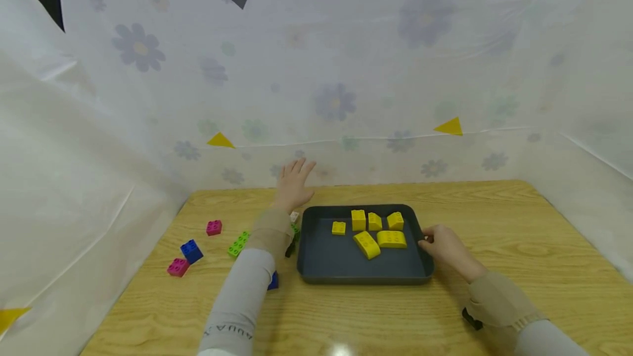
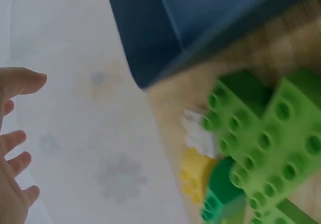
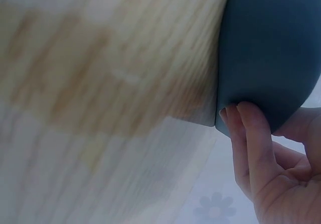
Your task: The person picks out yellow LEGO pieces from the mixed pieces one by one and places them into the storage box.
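A dark grey tray (image 1: 341, 268) lies on the wooden table with several yellow bricks (image 1: 392, 239) in it, some with rounded tops. At its right side my right hand (image 1: 447, 249) grips the rim; in the right wrist view the fingers (image 3: 256, 133) press against the tray's outer wall (image 3: 271, 48). My left hand (image 1: 293, 185) is raised beyond the tray's back left corner, fingers spread and holding nothing. Below the left forearm, light green bricks (image 2: 273, 138), a dark green brick (image 2: 223, 189), a yellow brick (image 2: 195, 171) and a white piece (image 2: 198, 133) lie beside the tray.
Left of the arm lie two pink bricks (image 1: 214, 228), a blue brick (image 1: 192, 251) and a light green brick (image 1: 239, 244). Another blue brick (image 1: 273, 281) is partly hidden by the left sleeve. A flower-patterned white sheet (image 1: 336, 147) hangs behind the wooden table (image 1: 504, 224).
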{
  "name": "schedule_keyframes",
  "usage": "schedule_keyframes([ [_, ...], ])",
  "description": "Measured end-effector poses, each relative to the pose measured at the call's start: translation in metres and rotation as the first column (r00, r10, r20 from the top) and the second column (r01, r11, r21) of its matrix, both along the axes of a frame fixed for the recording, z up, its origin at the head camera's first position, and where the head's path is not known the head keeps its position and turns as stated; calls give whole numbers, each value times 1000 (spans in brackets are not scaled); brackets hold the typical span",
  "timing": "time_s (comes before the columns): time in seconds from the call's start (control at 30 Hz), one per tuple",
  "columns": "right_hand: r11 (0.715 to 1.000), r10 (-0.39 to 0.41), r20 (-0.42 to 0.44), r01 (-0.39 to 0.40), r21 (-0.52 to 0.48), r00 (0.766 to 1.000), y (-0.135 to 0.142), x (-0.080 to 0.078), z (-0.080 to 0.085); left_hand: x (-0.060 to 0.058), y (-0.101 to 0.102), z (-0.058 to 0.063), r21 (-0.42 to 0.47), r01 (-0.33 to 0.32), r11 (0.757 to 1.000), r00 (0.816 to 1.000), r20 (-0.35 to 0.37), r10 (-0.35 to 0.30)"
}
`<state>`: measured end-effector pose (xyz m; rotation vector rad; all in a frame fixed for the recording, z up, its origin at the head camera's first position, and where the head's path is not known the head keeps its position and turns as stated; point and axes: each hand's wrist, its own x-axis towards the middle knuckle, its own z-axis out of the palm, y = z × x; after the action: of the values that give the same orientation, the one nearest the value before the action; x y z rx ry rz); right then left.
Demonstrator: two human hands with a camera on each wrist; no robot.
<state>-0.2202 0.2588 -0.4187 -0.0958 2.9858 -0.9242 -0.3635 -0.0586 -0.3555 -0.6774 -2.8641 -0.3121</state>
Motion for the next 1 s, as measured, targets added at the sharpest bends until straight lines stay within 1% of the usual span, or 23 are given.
schedule_keyframes([
  [0.07,1000,2,-1,-2,3,1000,0,0,0,-4,-10,-7,15,-41,999,999,26,41],
  [0.13,1000,2,2,-2,1,1000,0,0,1,-8,-19,-13,25,-80,996,994,71,78],
  [0.27,1000,1,4,-1,1,1000,0,1,2,-11,-35,-24,32,-134,990,982,141,128],
  [0.37,1000,1,-2,-1,2,1000,0,1,3,-9,-44,-31,16,-164,986,966,206,157],
  [0.5,1000,6,-12,-6,7,1000,0,1,3,-6,-50,-38,-32,-191,981,938,288,192],
  [0.63,1000,12,-19,-12,13,1000,1,2,3,-2,-53,-40,-27,-214,976,913,350,210],
  [0.73,1000,13,-19,-13,14,1000,1,2,3,0,-53,-41,-26,-231,972,895,385,224],
  [0.83,1000,10,-11,-9,14,1000,1,2,3,1,-52,-43,-37,-245,969,883,403,239],
  [1.0,1000,5,-3,-5,16,1000,2,2,2,-2,-52,-49,-47,-253,966,880,404,250],
])
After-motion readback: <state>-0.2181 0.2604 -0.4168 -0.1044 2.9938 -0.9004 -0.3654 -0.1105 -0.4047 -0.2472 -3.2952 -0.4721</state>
